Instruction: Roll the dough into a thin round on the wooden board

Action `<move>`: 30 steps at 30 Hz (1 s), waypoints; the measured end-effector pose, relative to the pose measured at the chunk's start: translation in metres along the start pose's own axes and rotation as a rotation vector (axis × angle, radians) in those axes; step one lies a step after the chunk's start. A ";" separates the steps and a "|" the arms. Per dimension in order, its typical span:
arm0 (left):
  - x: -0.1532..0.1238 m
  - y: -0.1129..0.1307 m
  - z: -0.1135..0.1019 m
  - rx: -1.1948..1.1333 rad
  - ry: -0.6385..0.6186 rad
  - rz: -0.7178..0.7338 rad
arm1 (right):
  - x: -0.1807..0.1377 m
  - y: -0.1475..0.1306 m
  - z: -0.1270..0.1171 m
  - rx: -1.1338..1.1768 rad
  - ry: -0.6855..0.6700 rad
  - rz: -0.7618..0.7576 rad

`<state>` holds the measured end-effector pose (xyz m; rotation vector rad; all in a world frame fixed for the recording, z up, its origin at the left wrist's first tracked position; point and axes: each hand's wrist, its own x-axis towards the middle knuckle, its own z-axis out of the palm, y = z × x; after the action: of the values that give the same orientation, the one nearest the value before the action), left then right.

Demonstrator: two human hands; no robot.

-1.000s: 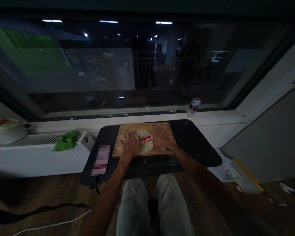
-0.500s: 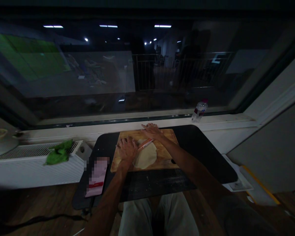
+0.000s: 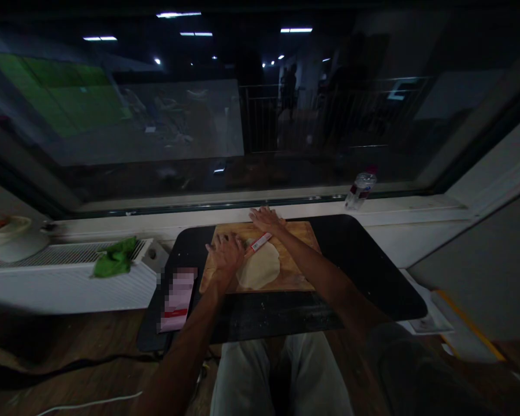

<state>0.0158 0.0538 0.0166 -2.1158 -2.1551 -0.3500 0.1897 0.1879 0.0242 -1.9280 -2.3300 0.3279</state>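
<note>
A rolling pin [image 3: 260, 241] with a red and white label lies slantwise over the far part of a flat round sheet of dough [image 3: 260, 268]. The dough rests on a wooden cutting board [image 3: 301, 283]. My left hand [image 3: 227, 251] presses on the pin's near left end, fingers stretched and spread. Over the far right end lies my right hand [image 3: 266, 219], also flat with its fingers extended. Both palms hide the ends of the pin.
The board sits on a black table [image 3: 351, 260] before a window. A pink packet [image 3: 177, 303], partly pixelated, lies at the table's left. A plastic bottle [image 3: 360, 189] stands on the sill. A green cloth [image 3: 115, 258] hangs over the radiator [image 3: 99, 292], beside a white bowl-like container [image 3: 13, 245].
The rolling pin has turned under my palms, so its label now shows more fully. Both hands have shifted slightly away from me over the board. The camera view has moved a little.
</note>
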 end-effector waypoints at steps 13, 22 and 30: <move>0.005 -0.004 0.009 -0.003 -0.078 0.046 | -0.079 0.014 0.004 -0.038 -0.024 0.112; -0.013 0.000 -0.004 -0.034 -0.091 0.109 | -0.130 0.018 0.019 -0.051 0.109 0.104; -0.001 0.003 -0.005 -0.021 -0.084 0.091 | -0.131 0.018 0.018 -0.027 0.143 0.107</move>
<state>0.0183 0.0522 0.0215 -2.2698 -2.0990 -0.2812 0.2282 0.0607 0.0103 -2.0212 -2.1577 0.1616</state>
